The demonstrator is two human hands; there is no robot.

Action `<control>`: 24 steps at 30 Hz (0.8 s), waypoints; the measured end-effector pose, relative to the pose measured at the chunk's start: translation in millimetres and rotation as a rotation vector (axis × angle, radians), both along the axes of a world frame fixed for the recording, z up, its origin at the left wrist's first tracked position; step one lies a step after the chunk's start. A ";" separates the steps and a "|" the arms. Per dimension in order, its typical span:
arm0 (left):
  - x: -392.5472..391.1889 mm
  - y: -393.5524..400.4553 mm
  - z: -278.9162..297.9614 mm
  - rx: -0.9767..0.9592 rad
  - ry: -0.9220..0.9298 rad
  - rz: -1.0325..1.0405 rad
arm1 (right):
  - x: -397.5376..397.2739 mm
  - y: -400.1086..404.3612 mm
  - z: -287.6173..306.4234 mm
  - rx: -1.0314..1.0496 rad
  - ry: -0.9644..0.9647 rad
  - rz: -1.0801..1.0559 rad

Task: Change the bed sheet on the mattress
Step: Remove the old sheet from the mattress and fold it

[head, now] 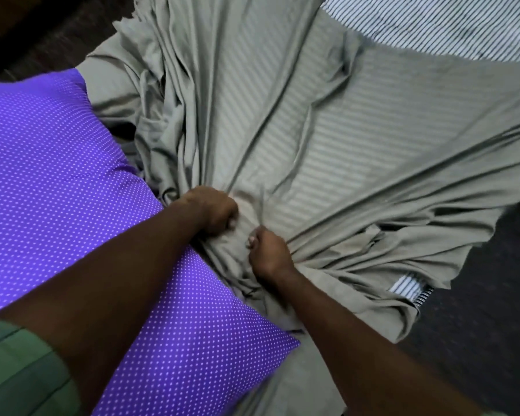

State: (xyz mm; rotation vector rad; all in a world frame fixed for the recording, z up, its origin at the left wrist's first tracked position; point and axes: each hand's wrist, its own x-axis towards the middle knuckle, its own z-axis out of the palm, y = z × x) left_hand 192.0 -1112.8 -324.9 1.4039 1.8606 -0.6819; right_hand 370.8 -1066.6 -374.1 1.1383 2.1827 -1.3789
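The bed sheet (327,139), a grey-green cloth with a faint woven stripe, lies bunched over most of the view, its folds fanning out toward twelve and three o'clock from a gathered knot near the centre. Both hands meet at that knot. The left hand (213,210) has its fingers curled into a fistful of the cloth, knuckles up. The right hand (267,253), just toward five o'clock of the left, is likewise clenched around a bundle of the same sheet, and the creases pull tight toward it. The two fists are close together but not touching.

The mattress (451,25), in black-and-white ticking stripes, shows bare at one o'clock where the sheet has come off it, and a small striped patch peeks out at four o'clock. A purple pillow (51,163) with white dots lies at nine o'clock, under the left forearm. A green sleeve (21,370) covers the left upper arm at seven o'clock.
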 end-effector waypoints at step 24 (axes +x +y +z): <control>5.6 -10.4 -14.4 0.410 0.092 -0.180 | 14.0 7.9 -1.7 0.641 -0.013 0.238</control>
